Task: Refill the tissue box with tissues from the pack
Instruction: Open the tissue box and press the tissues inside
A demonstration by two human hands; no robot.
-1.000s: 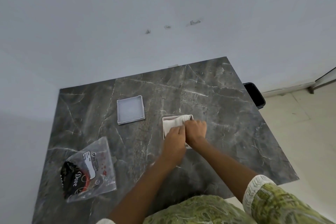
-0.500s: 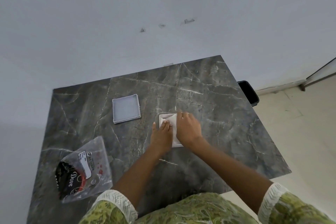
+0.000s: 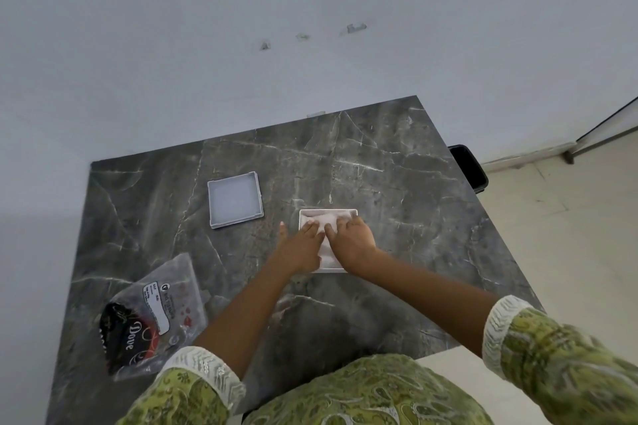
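Counter (image 3: pixel 397 183) of dark grey marble is filling the middle of the view, sitting against a pale wall (image 3: pixel 138 45) with a few chipped spots. Sleeves (image 3: pixel 552 355) in green print with white cuffs are showing at the bottom edge. Pack (image 3: pixel 155 314), clear plastic with black and red printing, is lying flat and crumpled near the counter's front left corner, well apart from everything else. Lid (image 3: pixel 234 199), a shallow grey square tray, is lying open side up toward the back left, near the box but not touching it. Box (image 3: pixel 328 212), white and square, is sitting at the counter's centre with pale tissues (image 3: pixel 328 217) filling it to the rim. Left hand (image 3: pixel 300 248) is lying flat over the box's left side, fingers (image 3: pixel 310 227) stretched out and pressing down on the tissues, thumb spread out over the counter, gripping nothing. Right hand (image 3: pixel 352 241) is lying just beside it over the right side, fingers likewise spread flat on the tissues, holding nothing. A black bin (image 3: pixel 469 166) is peeking out past the counter's right edge.
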